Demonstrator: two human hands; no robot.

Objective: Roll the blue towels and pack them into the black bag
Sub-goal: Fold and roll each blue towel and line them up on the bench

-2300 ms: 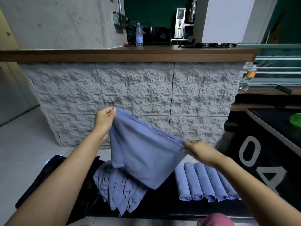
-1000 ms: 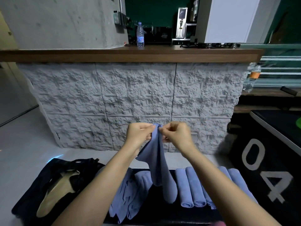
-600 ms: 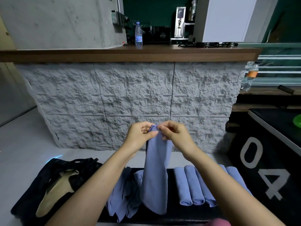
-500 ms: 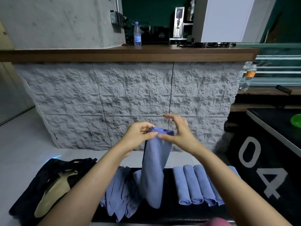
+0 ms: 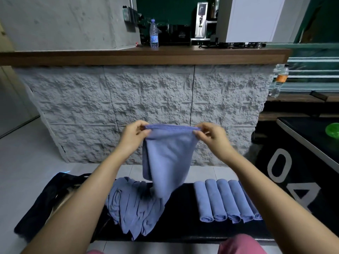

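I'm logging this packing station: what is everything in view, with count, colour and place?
held towel: one, blue, hanging between both hands
loose towels: one pile, blue, bench's left
rolled towels: five showing, blue, side by side, bench's right
bag: one, black, floor left of bench
bench: one, black, under the towels
clear bottle: one, on counter
orange-label bottle: one, right shelf
counter: one, brown top, grey front
green thing: one, far right
left hand: pinches held towel's top left corner
right hand: pinches its top right corner
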